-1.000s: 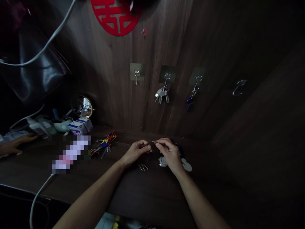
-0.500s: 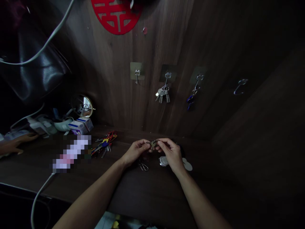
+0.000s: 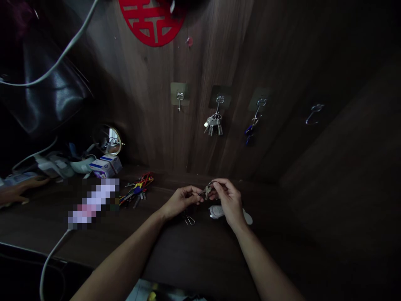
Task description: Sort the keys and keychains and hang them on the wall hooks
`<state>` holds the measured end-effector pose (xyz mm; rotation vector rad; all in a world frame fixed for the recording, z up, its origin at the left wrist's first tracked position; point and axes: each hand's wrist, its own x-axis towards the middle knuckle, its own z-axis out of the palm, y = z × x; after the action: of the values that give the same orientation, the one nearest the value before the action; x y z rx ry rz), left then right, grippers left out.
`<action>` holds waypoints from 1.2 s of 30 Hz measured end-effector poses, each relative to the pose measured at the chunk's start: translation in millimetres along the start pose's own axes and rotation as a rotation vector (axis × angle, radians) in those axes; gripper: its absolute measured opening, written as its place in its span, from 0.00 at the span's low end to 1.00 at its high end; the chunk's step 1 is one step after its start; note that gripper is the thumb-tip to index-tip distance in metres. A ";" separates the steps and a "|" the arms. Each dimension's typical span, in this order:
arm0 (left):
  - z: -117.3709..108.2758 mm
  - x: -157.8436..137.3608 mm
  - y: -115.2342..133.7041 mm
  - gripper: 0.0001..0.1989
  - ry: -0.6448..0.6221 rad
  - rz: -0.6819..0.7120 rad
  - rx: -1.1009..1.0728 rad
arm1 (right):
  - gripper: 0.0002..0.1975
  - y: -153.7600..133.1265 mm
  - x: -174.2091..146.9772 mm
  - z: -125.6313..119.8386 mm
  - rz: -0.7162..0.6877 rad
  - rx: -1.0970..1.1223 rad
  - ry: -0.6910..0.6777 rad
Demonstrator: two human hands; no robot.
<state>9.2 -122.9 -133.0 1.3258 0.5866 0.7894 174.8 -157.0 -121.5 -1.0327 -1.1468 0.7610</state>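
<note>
A small bunch of keys [image 3: 207, 191] on a ring is held up between my two hands, just above the dark wooden shelf. My left hand [image 3: 181, 202] pinches at the left side of the bunch, thumb and forefinger together. On the other side, my right hand [image 3: 230, 200] grips the ring between thumb and fingertips. A metal carabiner clip [image 3: 189, 219] lies on the shelf below my left hand. Under my right hand rests a silver-grey object [image 3: 216, 212], partly covered, with a pale rounded piece [image 3: 247, 216] showing beyond the wrist.
Wall hooks carry a key bunch [image 3: 213, 124] and blue-tagged keys [image 3: 249, 129]; one bare hook [image 3: 179, 100] is left of them. Colourful keys [image 3: 138, 190] lie at left, near small boxes [image 3: 105, 166], a round mirror [image 3: 112, 140], a white cable [image 3: 52, 255] and a tan hand shape [image 3: 25, 189].
The keys and my right hand have shifted slightly right. My left fingertips have followed to the right, and the keys now hang more clearly from the ring.
</note>
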 end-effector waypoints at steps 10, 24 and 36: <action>2.9 -1.4 -3.2 0.17 -0.007 -0.042 0.063 | 0.12 -3.3 6.2 -11.1 -0.005 0.180 0.203; -4.5 2.8 -7.6 0.14 0.099 0.037 0.247 | 0.12 -14.0 10.7 -24.1 -0.038 0.250 0.307; -16.5 1.5 -2.2 0.07 0.305 0.199 0.674 | 0.13 -22.3 22.3 -33.5 -0.148 0.072 0.352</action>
<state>-2.2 -111.8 -137.8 1.9150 1.0342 1.0140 212.5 -153.6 -95.4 -0.9647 -0.8748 0.4763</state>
